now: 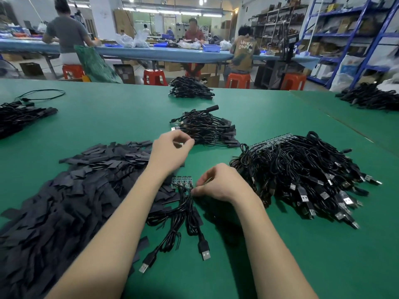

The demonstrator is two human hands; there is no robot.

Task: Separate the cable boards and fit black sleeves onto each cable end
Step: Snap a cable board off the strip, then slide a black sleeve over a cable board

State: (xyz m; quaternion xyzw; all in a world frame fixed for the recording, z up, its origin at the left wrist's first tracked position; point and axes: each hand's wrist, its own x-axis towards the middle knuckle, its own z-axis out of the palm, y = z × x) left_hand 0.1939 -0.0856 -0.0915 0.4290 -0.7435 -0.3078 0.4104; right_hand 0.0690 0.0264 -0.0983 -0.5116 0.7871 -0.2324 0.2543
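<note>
At the centre of the frame, slightly below the middle, a small strip of green cable boards (181,181) lies on the green table (259,266), with its black USB cables (183,214) trailing toward the bottom edge and ending in two plugs. The right hand (220,183) sits just right of this strip, its fingers curled and their tips pressed together at the strip's lower right corner, where the cables leave the boards; whether they pinch a board or a cable there cannot be told. The left hand (171,151) is raised above and to the upper left of the strip, apart from it, with its fingers curled inward and thumb and forefinger close together near a small pale bit; what that is, and whether it is held, is unclear.

Filling the lower left of the frame is a broad heap of flat black sleeves (64,190), reaching under the left forearm. To the right lies a large bundle of cables on a long board strip (302,169), plugs fanned toward the lower right. Just beyond the left hand rests a smaller pile of sleeved cables (207,128).
</note>
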